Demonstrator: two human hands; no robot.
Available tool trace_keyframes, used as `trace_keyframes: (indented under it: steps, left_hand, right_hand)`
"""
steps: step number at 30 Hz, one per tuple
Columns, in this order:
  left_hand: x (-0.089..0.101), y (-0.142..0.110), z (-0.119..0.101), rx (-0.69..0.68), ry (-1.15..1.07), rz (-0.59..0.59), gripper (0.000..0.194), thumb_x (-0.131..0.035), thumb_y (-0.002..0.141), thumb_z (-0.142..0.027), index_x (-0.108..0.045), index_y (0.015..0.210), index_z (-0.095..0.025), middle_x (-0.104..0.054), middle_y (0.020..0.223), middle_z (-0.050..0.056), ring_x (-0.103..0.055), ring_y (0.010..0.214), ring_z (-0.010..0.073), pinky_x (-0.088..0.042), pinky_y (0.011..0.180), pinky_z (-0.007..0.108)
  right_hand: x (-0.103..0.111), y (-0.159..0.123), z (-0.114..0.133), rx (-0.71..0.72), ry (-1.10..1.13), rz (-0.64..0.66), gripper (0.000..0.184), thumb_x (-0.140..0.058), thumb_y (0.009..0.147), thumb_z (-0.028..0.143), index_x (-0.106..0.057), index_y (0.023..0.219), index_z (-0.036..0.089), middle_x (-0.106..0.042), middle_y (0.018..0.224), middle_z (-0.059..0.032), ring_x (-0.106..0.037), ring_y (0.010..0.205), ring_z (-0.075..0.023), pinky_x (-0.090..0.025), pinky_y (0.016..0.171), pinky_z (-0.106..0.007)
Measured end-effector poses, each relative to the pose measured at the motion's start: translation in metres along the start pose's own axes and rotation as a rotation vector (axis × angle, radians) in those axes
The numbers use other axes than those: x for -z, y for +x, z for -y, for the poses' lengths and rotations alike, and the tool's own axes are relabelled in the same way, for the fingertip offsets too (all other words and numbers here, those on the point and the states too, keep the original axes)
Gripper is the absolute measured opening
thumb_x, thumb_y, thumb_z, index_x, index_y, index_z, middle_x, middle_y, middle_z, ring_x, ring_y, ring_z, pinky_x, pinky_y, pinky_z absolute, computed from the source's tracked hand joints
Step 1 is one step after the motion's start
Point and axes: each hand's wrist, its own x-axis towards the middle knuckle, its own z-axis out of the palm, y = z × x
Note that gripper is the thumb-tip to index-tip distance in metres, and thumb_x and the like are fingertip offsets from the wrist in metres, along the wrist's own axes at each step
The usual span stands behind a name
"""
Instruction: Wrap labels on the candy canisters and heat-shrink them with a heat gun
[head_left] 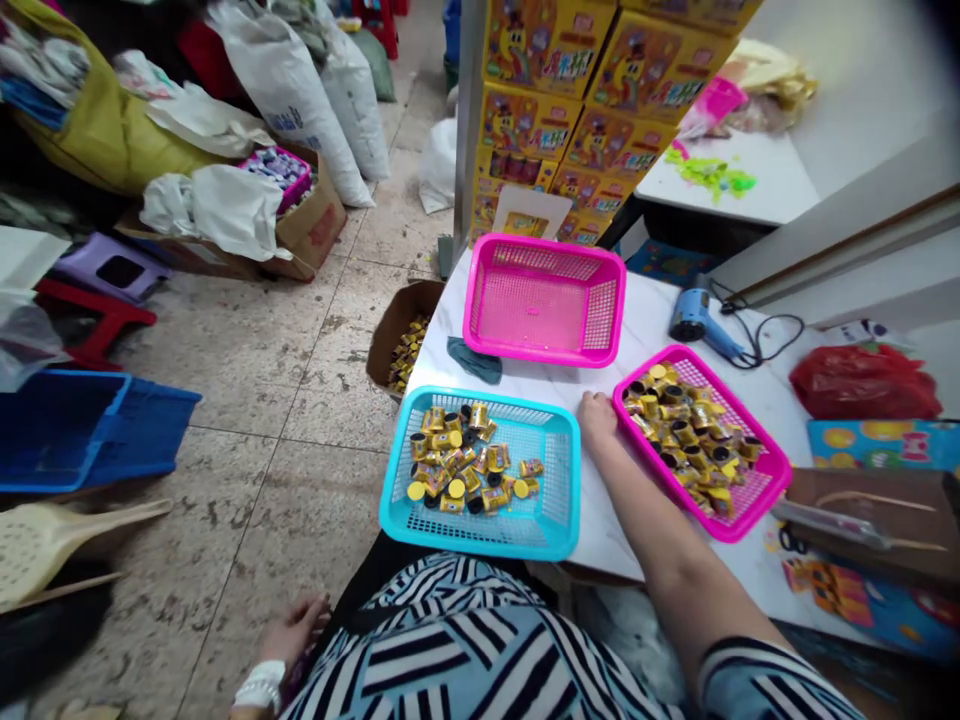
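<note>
My right hand is on the white table, its fingers curled, against the left rim of a pink basket. Whether anything is in those fingers is hidden. This basket holds many small yellow-labelled cups with black or yellow ends. A blue basket in front of my body contains more of the same cups. Low at my left side hangs my left hand, empty, its fingers loosely apart, with a white band at the wrist. Farther back on the table stands an empty pink basket.
A dark cloth lies between baskets. Yellow printed boxes are stacked behind the table. A blue heat gun or hair dryer with a cord and a red bag are at right. Beside the table's left edge, a carton contains more cups.
</note>
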Motion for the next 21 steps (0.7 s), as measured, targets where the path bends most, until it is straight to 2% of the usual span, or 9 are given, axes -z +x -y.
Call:
trace_keyframes:
  steps: [4,6,8,11,13,15,17,19,21]
  left_hand:
    - [0.011,0.011,-0.011,-0.037,-0.017,0.020,0.056,-0.060,0.061,-0.074,-0.063,0.075,-0.021,-0.074,0.078,0.011,-0.073,0.075,0.0286,-0.060,0.071,0.038]
    - [0.022,0.026,-0.029,-0.090,0.012,-0.001,0.051,-0.059,0.063,-0.071,-0.062,0.074,-0.021,-0.075,0.080,0.012,-0.073,0.077,0.0298,-0.060,0.071,0.038]
    - [0.036,0.046,-0.063,-0.154,0.068,-0.018,0.049,-0.059,0.064,-0.068,-0.064,0.074,-0.020,-0.075,0.077,0.012,-0.074,0.080,0.0319,-0.060,0.071,0.039]
    - [0.053,0.077,-0.135,-0.263,0.127,-0.045,0.052,-0.063,0.060,-0.067,-0.067,0.080,-0.019,-0.075,0.074,0.011,-0.074,0.084,0.0346,-0.060,0.072,0.041]
    - [0.055,0.092,-0.182,-0.387,0.075,-0.024,0.058,-0.066,0.056,-0.069,-0.068,0.085,-0.018,-0.076,0.080,0.011,-0.073,0.087,0.0337,-0.060,0.075,0.040]
    - [0.049,0.101,-0.216,-0.482,0.013,0.035,0.066,-0.067,0.053,-0.073,-0.069,0.088,-0.017,-0.076,0.086,0.012,-0.073,0.088,0.0320,-0.059,0.076,0.039]
    - [0.036,0.105,-0.230,-0.504,0.010,0.100,0.072,-0.066,0.049,-0.078,-0.069,0.086,-0.016,-0.075,0.085,0.013,-0.073,0.085,0.0309,-0.059,0.073,0.038]
    - [0.021,0.103,-0.223,-0.487,0.052,0.150,0.076,-0.065,0.044,-0.082,-0.068,0.080,-0.015,-0.074,0.080,0.013,-0.072,0.078,0.0306,-0.058,0.068,0.038]
    - [0.010,0.097,-0.203,-0.471,0.098,0.181,0.076,-0.064,0.044,-0.084,-0.068,0.075,-0.015,-0.073,0.074,0.013,-0.071,0.071,0.0303,-0.057,0.062,0.038]
  right_hand:
    - [-0.011,-0.040,-0.017,-0.095,0.159,-0.013,0.032,-0.060,0.095,0.035,-0.061,0.122,0.017,-0.061,0.125,-0.0096,-0.062,0.108,-0.0226,-0.053,0.091,-0.045]
    - [-0.011,-0.065,-0.027,-0.127,0.289,-0.034,0.030,-0.061,0.095,0.035,-0.062,0.118,0.016,-0.063,0.118,-0.0084,-0.064,0.101,-0.0209,-0.055,0.087,-0.042]
    - [-0.008,-0.090,-0.036,-0.145,0.448,-0.061,0.027,-0.061,0.094,0.036,-0.063,0.110,0.014,-0.066,0.106,-0.0061,-0.066,0.090,-0.0175,-0.056,0.079,-0.037]
    - [0.006,-0.121,-0.043,-0.140,0.686,-0.105,0.027,-0.058,0.096,0.040,-0.064,0.099,0.013,-0.067,0.087,-0.0020,-0.064,0.072,-0.0127,-0.056,0.066,-0.030]
    - [0.019,-0.129,-0.042,-0.115,0.791,-0.138,0.034,-0.051,0.099,0.044,-0.064,0.092,0.014,-0.065,0.079,-0.0009,-0.064,0.067,-0.0125,-0.055,0.062,-0.029]
    - [0.035,-0.122,-0.031,-0.081,0.811,-0.154,0.040,-0.045,0.100,0.047,-0.064,0.088,0.014,-0.064,0.072,-0.0002,-0.064,0.062,-0.0128,-0.054,0.059,-0.028]
    - [0.053,-0.097,-0.011,-0.050,0.738,-0.149,0.040,-0.046,0.100,0.047,-0.065,0.089,0.014,-0.064,0.070,0.0007,-0.062,0.059,-0.0121,-0.053,0.057,-0.028]
    - [0.070,-0.060,0.019,-0.026,0.598,-0.134,0.033,-0.055,0.097,0.044,-0.066,0.093,0.013,-0.066,0.078,-0.0001,-0.064,0.066,-0.0121,-0.055,0.064,-0.029]
    - [0.083,-0.019,0.054,0.002,0.432,-0.110,0.029,-0.059,0.095,0.041,-0.066,0.101,0.013,-0.069,0.095,-0.0035,-0.067,0.083,-0.0165,-0.056,0.076,-0.035]
